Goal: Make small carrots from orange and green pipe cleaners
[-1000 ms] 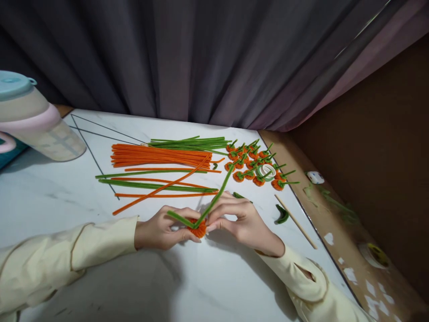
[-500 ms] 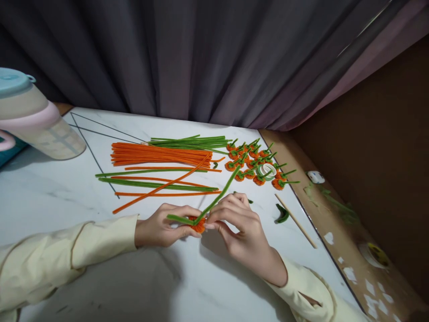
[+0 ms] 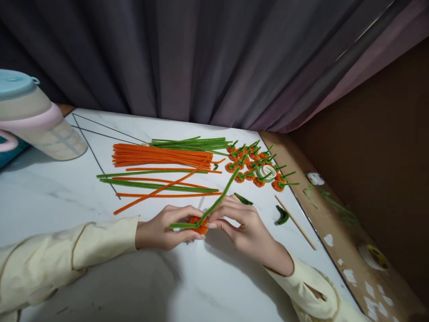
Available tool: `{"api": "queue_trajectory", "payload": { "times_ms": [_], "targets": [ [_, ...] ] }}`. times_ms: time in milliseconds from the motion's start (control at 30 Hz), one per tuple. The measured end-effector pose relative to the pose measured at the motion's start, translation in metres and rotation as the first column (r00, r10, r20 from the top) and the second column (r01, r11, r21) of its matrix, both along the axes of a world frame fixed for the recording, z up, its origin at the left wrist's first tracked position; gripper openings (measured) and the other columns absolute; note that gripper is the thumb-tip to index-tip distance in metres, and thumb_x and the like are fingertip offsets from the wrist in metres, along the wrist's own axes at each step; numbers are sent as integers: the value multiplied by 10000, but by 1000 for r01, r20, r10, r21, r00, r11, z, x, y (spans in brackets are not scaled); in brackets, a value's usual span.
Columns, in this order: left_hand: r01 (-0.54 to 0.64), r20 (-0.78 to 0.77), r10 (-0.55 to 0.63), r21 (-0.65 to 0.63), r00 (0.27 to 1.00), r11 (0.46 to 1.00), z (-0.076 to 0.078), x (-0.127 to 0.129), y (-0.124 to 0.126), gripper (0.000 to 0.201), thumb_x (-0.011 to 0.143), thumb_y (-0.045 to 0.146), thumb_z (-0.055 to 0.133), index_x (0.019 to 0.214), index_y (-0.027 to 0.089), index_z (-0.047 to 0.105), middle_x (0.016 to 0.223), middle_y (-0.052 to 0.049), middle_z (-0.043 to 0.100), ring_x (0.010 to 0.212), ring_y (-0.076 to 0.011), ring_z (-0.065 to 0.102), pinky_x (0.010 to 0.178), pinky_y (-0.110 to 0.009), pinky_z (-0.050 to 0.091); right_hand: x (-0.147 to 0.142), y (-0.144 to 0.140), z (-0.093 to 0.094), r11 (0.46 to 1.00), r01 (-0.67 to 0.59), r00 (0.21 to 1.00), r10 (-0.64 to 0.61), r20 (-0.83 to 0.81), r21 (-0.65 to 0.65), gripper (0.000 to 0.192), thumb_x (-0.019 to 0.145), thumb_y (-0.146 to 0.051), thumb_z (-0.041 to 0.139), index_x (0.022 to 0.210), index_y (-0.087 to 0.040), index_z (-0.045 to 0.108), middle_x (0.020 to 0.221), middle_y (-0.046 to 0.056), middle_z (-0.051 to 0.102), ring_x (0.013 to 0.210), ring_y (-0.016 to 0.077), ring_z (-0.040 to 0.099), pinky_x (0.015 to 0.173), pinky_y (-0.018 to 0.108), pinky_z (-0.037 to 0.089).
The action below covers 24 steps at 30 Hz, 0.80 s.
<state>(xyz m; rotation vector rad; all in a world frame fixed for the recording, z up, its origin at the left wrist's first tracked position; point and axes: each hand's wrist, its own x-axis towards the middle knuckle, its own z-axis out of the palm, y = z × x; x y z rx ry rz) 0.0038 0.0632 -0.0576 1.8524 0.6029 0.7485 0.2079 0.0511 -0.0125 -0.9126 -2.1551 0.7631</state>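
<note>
A small orange pipe-cleaner pumpkin (image 3: 202, 229) is pinched between the thumb and fingers of my left hand (image 3: 162, 226), above the near part of the table. From its top a green pipe cleaner (image 3: 219, 199) sticks out in a V, one long end up to the right and a shorter end lying leftward over my thumb. My right hand (image 3: 247, 223) is closed, with thumb and forefinger pinching the pumpkin's right edge. Its other fingertips are partly hidden.
Orange pipe cleaners (image 3: 161, 155) and green pipe cleaners (image 3: 191, 143) lie bundled behind my hands. Several finished pumpkins (image 3: 259, 181) and a tape roll (image 3: 267, 171) sit back right. A thin stick (image 3: 295, 222) lies right, a large cup (image 3: 50, 129) stands left.
My right hand has shifted slightly down and right, its fingers less raised. The pumpkin has turned a little, and the short green end now lies more level.
</note>
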Motion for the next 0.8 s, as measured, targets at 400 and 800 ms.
{"api": "queue_trajectory", "payload": {
  "times_ms": [400, 800],
  "targets": [
    [52, -8, -59, -358, 998, 932, -1, 5, -1, 195, 758, 266, 670, 814, 140, 533, 581, 19, 587, 467, -88, 554, 458, -195, 477, 0, -8, -15, 993, 3, 998, -10, 59, 117, 168, 894, -111, 460, 809, -178, 590, 721, 33, 635, 697, 154, 538, 669, 302, 379],
    [196, 207, -82, -624, 975, 756, 6, 6, 7, 217, 787, 257, 673, 834, 141, 496, 660, 7, 627, 563, -118, 627, 537, -237, 511, -1, -22, -19, 700, -114, 929, -176, 325, 705, 291, 865, -52, 313, 950, -92, 588, 876, 150, 672, 845, 236, 575, 709, 384, 394]
  ]
}}
